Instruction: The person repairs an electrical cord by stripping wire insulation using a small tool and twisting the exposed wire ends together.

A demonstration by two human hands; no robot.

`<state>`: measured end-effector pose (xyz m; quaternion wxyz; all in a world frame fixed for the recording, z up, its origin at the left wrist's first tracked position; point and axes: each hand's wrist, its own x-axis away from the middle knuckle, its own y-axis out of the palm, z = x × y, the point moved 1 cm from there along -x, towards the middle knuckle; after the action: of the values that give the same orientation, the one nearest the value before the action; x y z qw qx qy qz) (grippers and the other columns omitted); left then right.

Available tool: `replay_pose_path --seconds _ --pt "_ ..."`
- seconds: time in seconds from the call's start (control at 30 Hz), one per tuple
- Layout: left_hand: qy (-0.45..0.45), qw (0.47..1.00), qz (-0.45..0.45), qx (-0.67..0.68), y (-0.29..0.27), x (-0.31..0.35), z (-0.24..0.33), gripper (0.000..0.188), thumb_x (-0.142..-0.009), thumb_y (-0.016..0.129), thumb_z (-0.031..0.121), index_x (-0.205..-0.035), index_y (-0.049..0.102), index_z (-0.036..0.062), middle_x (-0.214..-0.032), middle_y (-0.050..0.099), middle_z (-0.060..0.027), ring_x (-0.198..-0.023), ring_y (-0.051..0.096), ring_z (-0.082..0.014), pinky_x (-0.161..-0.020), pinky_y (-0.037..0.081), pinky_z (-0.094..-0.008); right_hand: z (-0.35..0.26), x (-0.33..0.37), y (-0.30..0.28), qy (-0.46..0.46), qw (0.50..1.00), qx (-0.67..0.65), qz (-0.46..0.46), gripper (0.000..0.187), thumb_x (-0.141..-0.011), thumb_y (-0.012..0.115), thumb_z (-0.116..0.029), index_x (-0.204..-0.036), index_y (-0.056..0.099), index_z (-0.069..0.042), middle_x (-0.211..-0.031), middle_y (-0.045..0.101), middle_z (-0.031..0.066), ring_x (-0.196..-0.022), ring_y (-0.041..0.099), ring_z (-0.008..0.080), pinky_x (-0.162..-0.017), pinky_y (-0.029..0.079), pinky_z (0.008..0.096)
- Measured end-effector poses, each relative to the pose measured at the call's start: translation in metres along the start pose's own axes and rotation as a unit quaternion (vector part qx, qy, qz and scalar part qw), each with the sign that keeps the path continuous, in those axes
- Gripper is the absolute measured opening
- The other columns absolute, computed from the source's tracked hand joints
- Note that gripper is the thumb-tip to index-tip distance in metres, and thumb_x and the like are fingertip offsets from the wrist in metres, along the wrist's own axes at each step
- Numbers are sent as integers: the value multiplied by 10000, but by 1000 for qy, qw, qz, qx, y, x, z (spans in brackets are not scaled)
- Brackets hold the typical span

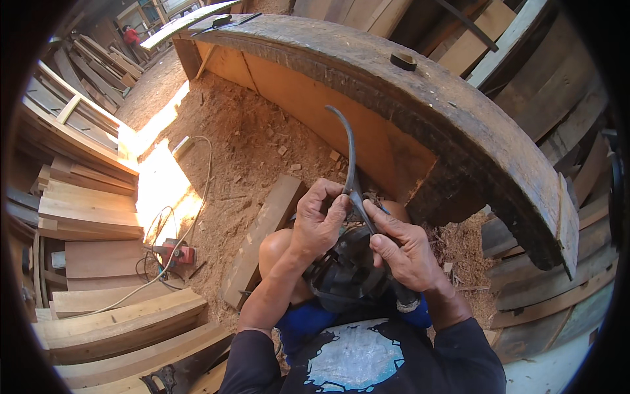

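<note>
In front of my knees I hold a long dark curved strip (350, 141), its free end arching up and away. My left hand (318, 220) is closed on it, thumb and forefinger pinching near its middle. My right hand (408, 255) grips its lower part between thumb and fingers. The strip's exact kind is not clear. Below my hands a bulky black object (344, 276), perhaps a power tool, lies between my legs, partly hidden by them. Beyond stands a large curved wooden workbench (367, 49).
A thick wooden beam (266, 236) lies by my left leg on the sawdust-covered floor (239, 144). Stacked boards (98, 262), a red power tool (176, 252) with its cord and a handsaw (167, 377) are left. More planks (558, 276) lean right. A person (131, 34) is far back.
</note>
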<state>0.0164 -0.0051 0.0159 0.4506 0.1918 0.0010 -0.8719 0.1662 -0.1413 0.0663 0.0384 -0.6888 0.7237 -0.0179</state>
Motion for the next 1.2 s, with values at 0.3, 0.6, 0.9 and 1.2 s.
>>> replay_pose_path --seconds 0.3,0.6,0.9,1.2 --pt "29 999 16 18 -1 2 -2 31 -1024 607 55 -1039 617 30 -875 592 40 -796 539 -24 -718 462 -206 -7 -3 12 -54 997 56 22 522 -1009 591 -29 -1518 481 -54 -1077 700 64 -674 554 62 -614 528 243" --pt "107 976 -31 -188 -9 -2 0 30 -1018 573 12 -1044 589 10 -879 606 -22 -771 566 -68 -678 478 -232 -2 1 5 -8 1000 0 21 502 -1020 577 -38 -1515 492 -57 -854 617 -2 -627 509 42 -583 470 219" --pt "122 973 -9 -198 0 -5 14 47 -918 652 -6 -955 629 11 -773 628 -94 -684 613 -193 -638 486 -321 9 -5 -3 -11 999 -42 19 479 -1026 583 -80 -1495 506 -17 -922 588 8 -644 514 46 -598 465 216" --pt "87 982 -7 -169 -1 -1 10 36 -968 628 44 -979 629 10 -764 629 -64 -687 591 -135 -631 482 -297 4 -8 -5 7 999 -43 20 508 -1006 607 -71 -1498 495 -9 -918 586 11 -650 524 50 -610 476 219"
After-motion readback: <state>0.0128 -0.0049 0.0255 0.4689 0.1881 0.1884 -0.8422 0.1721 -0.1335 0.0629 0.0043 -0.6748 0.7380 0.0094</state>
